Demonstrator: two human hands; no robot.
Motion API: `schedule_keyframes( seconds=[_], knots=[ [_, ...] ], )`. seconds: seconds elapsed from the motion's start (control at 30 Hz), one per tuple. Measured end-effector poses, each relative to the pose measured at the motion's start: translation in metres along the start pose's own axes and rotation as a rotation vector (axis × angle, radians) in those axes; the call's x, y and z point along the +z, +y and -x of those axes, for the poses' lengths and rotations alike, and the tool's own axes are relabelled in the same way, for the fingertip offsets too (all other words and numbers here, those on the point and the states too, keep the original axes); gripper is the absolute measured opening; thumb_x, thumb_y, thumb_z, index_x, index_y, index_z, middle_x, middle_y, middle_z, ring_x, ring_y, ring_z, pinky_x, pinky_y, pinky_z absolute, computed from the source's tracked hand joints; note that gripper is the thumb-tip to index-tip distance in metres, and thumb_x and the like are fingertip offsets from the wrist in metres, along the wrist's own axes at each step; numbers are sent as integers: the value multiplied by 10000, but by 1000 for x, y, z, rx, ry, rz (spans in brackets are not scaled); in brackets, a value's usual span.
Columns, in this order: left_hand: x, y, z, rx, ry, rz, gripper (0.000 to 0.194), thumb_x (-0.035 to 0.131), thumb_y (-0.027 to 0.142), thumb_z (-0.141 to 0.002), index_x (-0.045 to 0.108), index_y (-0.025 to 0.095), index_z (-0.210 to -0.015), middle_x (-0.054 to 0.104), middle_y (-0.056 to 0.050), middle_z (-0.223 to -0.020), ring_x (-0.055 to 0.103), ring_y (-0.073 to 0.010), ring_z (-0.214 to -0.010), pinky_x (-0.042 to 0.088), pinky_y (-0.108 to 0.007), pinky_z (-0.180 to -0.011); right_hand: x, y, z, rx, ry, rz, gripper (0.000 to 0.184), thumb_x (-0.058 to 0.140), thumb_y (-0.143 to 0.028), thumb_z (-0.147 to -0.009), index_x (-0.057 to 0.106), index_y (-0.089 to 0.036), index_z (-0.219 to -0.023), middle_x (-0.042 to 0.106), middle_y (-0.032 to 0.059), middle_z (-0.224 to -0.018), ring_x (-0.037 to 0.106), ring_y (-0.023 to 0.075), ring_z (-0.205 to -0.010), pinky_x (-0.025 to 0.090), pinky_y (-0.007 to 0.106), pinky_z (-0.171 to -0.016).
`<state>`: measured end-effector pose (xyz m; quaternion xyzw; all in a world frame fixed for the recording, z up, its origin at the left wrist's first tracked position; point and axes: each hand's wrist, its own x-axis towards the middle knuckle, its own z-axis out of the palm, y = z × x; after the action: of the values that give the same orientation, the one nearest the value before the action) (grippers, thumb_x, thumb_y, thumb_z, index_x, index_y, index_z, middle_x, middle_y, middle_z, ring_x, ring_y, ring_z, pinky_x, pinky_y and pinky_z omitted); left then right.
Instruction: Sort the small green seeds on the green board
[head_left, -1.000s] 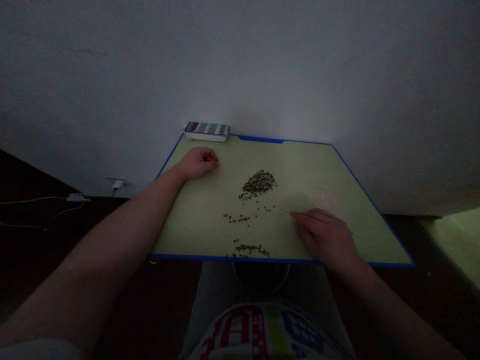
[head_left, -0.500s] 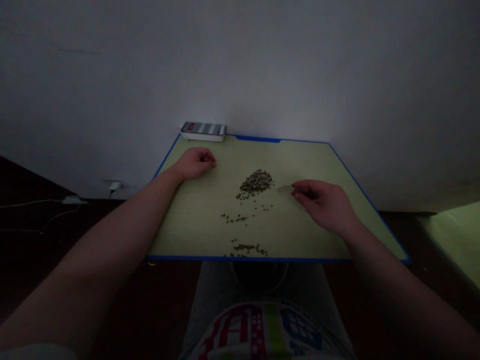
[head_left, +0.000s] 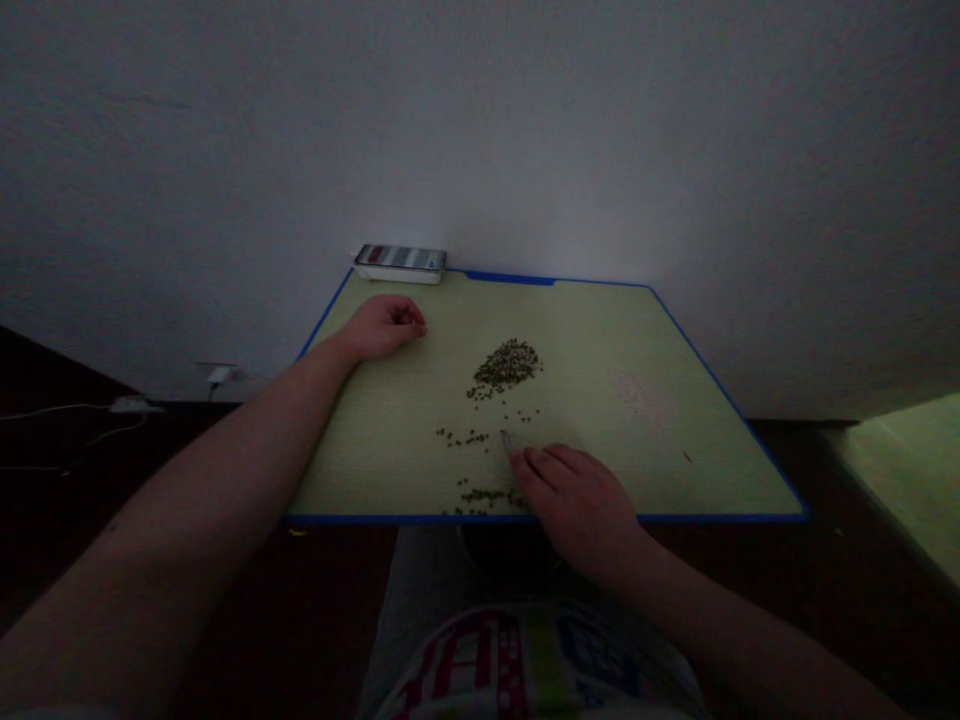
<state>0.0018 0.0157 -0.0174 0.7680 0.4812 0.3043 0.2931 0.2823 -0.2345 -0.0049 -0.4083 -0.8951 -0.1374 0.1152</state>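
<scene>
My left hand (head_left: 385,327) rests on the left side of the board, its fingers loosely curled, with nothing visible in them. Near the front edge, my right hand (head_left: 574,500) lies low over the board. Its fingers close around a thin, pale tool (head_left: 507,440), perhaps tweezers, mostly covered by them. The tip points at a few scattered dark, round seeds (head_left: 472,438). Behind them sits a heap of dark seeds mixed with paler grains (head_left: 510,364). More dark seeds (head_left: 484,496) lie along the front edge, partly beside my right hand. Pale small grains (head_left: 643,400) are spread at the right.
The pale board (head_left: 375,450) has a blue rim. A phone (head_left: 401,257) lies on a white box (head_left: 397,273) at the back left corner, against the wall (head_left: 525,130). Below the front edge, a dark round container (head_left: 502,550) sits between the legs. A plug and cables are at left.
My right hand has moved left and toward the front edge with the thin tool, uncovering the pale grains at right. My left hand stays put; the view has shifted slightly.
</scene>
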Motion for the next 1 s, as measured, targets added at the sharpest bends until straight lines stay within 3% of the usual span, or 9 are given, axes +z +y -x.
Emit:
schedule_keyframes(
  seconds=[0.27, 0.57, 0.77, 1.0],
  knots=[
    [1, -4, -1, -1, -3, 20, 240, 695, 379, -632, 660, 167, -739, 531, 31, -566, 457, -102, -536, 347, -239, -525, 4, -5, -12, 141, -63, 80, 357, 608, -12, -812, 704, -95, -1146, 747, 132, -906, 652, 236, -788, 561, 342, -655],
    [1, 4, 1, -46, -6, 21, 190, 694, 321, -654, 662, 156, -744, 529, 28, -577, 466, -109, -549, 359, -249, -545, -1, 26, 14, 239, -89, 181, 369, 574, 39, -797, 714, -85, -1115, 770, 131, -956, 675, 240, -788, 591, 344, -680],
    [0, -3, -1, -2, -11, -4, 220, 690, 363, -667, 669, 163, -759, 537, 19, -589, 473, -117, -571, 358, -260, -560, -2, 18, 12, 165, -85, 128, 385, 572, 35, -804, 713, -99, -1135, 764, 121, -931, 671, 230, -811, 585, 329, -731],
    [0, 0, 0, -10, -12, 17, 231, 685, 365, -647, 655, 158, -745, 545, 26, -573, 465, -100, -539, 348, -241, -528, 1, 26, -7, 282, -253, 96, 415, 513, 2, -870, 690, -95, -1233, 762, 146, -1062, 682, 248, -905, 574, 362, -788]
  ],
)
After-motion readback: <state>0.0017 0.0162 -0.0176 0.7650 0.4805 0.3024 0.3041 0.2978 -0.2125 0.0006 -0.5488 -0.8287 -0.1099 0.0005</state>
